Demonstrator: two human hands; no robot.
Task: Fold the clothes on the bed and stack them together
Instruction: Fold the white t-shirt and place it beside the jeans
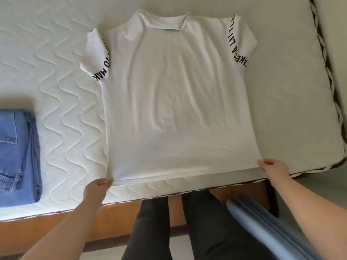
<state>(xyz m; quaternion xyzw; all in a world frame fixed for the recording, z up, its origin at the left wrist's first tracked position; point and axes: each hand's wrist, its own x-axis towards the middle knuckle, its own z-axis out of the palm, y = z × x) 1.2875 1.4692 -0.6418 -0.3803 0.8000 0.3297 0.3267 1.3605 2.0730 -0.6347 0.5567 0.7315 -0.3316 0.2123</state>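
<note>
A white T-shirt (174, 94) with black lettering along both sleeves lies spread flat on the quilted white mattress (62, 94), collar pointing away from me. My left hand (97, 188) pinches the hem's left corner near the bed's front edge. My right hand (274, 167) pinches the hem's right corner. The hem is stretched straight between both hands. A pair of folded blue jeans (17, 156) rests on the mattress at the far left.
The mattress's front edge runs just below the hem, with a wooden bed frame (116, 218) under it. My dark-trousered legs (206, 231) stand against the frame. A light blue pleated object (266, 231) hangs at lower right. The mattress's right edge has dark braided trim (326, 59).
</note>
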